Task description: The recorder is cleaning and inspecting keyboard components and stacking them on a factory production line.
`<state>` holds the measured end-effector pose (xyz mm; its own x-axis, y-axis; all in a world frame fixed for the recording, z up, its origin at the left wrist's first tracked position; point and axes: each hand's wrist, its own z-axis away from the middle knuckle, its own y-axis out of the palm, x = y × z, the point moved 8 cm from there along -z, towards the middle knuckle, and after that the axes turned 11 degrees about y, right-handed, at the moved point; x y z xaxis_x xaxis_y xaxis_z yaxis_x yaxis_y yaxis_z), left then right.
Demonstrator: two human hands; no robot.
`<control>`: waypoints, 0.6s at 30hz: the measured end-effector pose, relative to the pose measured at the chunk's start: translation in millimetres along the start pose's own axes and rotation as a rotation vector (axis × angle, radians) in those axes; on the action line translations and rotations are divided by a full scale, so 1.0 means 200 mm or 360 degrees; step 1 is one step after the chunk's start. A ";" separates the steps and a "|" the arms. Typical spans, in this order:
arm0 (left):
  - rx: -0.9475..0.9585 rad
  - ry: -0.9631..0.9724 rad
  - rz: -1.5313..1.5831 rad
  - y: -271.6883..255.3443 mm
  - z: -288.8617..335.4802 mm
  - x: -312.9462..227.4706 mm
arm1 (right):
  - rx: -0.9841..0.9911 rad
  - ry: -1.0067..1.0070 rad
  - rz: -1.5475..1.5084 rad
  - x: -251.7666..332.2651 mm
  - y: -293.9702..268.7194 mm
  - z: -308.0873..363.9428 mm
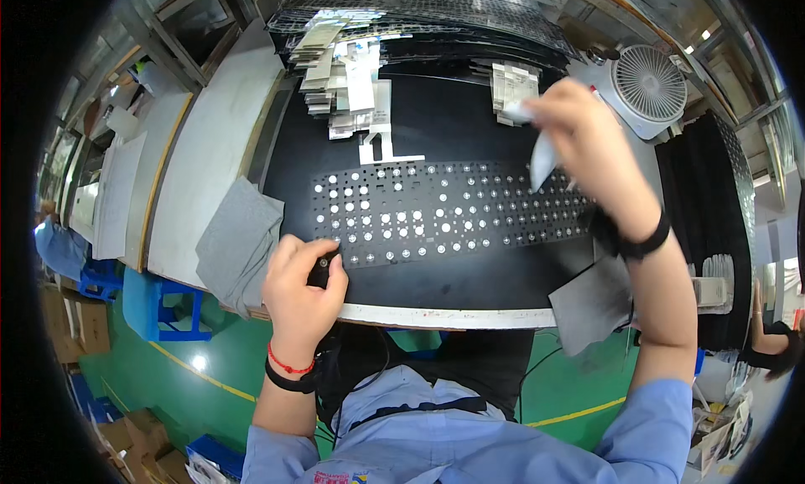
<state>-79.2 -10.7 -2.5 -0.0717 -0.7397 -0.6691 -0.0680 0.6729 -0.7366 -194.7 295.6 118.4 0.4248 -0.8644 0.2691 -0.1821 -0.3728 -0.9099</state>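
A black keyboard plate (430, 240) dotted with several round silvery domes lies flat on the black work mat (402, 287). At its lower left corner is my left hand (302, 287), with curled fingers and thumb closed about the corner. My right hand (583, 140) is raised above the plate's right end, fingers pinched and blurred by motion. From it hangs a thin whitish piece of film (543, 161); its exact shape is smeared. Just beyond that hand sits a small stack of pale cards (513, 88).
A taller, uneven stack of white cut sheets (360, 86) stands at the back left, before piled black plates (436, 19). A white fan (649, 82) is at the back right. Grey cloths (241, 241) hang over the front edge on both sides. Blue stools (172, 308) stand at left.
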 end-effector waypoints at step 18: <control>0.0037 0.1040 -0.0376 0.02 0.12 -0.22 | 0.0656 -0.0555 -0.0039 0.77 0.52 0.46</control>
<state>-53.2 24.9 22.4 -0.6425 -0.7054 -0.2994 -0.1348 0.4887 -0.8620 -66.7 154.5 35.7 0.7064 -0.6678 0.2346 0.1648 -0.1672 -0.9721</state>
